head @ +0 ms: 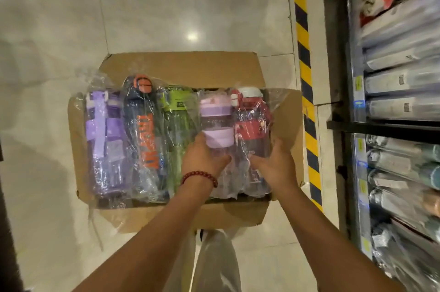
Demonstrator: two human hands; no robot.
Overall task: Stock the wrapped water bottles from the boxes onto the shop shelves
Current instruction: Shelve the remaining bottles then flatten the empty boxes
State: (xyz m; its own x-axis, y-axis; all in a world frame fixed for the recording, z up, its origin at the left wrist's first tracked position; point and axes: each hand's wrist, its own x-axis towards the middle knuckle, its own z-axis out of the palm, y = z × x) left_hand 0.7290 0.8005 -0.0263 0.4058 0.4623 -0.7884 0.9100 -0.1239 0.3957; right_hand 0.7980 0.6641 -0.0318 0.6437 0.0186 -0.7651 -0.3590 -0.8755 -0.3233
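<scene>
An open cardboard box (190,65) lies on the tiled floor with several plastic-wrapped water bottles side by side in it. From the left they are a purple bottle (104,134), a dark bottle with orange lettering (142,130), a green-capped bottle (177,125), a lilac bottle (215,120) and a red bottle with a white cap (253,120). My left hand (202,157), with a red bead bracelet on the wrist, grips the lilac bottle from the left. My right hand (277,163) is closed around the lower part of the red bottle.
Shop shelves (400,106) packed with wrapped bottles stand along the right. A yellow and black striped strip (306,82) runs along the floor beside them. A loose clear plastic bag (216,260) lies below the box, near my arms.
</scene>
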